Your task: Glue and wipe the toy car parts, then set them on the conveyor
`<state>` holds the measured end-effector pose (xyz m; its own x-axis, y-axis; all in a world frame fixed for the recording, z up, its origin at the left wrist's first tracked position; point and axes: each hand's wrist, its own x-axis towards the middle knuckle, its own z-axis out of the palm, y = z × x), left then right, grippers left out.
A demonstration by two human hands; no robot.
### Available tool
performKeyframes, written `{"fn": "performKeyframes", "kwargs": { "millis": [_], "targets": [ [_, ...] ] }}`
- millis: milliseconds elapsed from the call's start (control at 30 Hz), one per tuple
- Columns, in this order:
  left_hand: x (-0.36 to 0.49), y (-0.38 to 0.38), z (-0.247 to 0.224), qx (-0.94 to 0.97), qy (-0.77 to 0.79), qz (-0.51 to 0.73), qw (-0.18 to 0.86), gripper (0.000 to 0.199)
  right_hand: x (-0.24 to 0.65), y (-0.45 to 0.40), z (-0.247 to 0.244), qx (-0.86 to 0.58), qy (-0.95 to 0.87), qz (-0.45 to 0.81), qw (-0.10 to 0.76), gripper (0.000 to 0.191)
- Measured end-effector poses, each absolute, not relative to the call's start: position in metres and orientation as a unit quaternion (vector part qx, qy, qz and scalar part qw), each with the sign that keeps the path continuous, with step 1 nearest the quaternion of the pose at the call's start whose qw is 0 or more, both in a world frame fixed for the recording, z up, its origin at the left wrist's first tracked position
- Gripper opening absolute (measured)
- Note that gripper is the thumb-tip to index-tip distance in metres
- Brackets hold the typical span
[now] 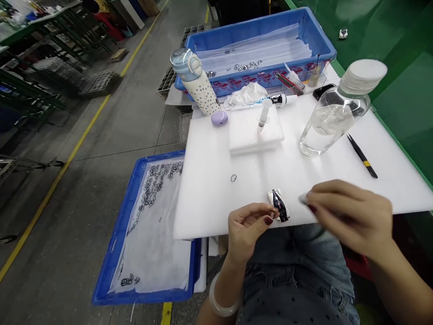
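Note:
Near the front edge of the white foam board (209, 194), my left hand (252, 225) is closed, thumb and fingertips pinching something small that I cannot make out. Just beside those fingertips lies a small black-and-white toy car body (279, 205). My right hand (348, 214), blurred, is held over the board to the right, its fingers pinched on a small greyish piece (303, 198). A thin black ring (233, 178) rests on the board, left of and beyond the car body.
A foam block (257, 131) with a syringe (263, 118), a clear bottle (333, 113), tweezers (361, 155), a purple case (219, 118) and a dotted flask (201, 88) stand around. One blue tray (196, 266) sits low left; another blue bin (250, 29) lies behind.

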<state>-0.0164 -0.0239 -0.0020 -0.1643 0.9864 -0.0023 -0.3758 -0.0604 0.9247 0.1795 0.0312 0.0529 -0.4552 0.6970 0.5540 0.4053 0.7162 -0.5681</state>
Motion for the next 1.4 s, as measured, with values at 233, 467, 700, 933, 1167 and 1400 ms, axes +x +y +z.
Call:
{"fn": "performKeyframes", "kwargs": {
  "millis": [233,467,700,933,1167,1400],
  "targets": [
    [-0.013,-0.029,-0.002,0.659,0.550,0.493,0.140,0.016,0.189,0.023,0.022,-0.467,-0.738,0.312,0.373,0.010],
    [-0.012,-0.032,0.000,0.421,0.496,0.591,0.477,0.011,0.175,0.019,0.020,-0.415,-0.729,0.323,0.439,0.013],
    [-0.013,-0.024,0.006,0.167,0.395,0.620,0.657,0.013,0.165,0.016,0.024,-0.375,-0.714,0.337,0.486,0.023],
    [0.003,-0.030,0.005,0.237,0.441,0.655,0.566,0.009,0.141,0.009,0.026,-0.358,-0.732,0.329,0.477,0.012],
    [-0.008,-0.029,0.011,0.233,0.413,0.552,0.686,0.026,0.157,0.022,0.038,-0.283,-0.783,0.354,0.425,0.017],
    [-0.021,-0.023,0.016,0.245,0.390,0.414,0.785,0.037,0.172,0.041,0.060,-0.191,-0.867,0.359,0.289,0.014]
  ]
}}
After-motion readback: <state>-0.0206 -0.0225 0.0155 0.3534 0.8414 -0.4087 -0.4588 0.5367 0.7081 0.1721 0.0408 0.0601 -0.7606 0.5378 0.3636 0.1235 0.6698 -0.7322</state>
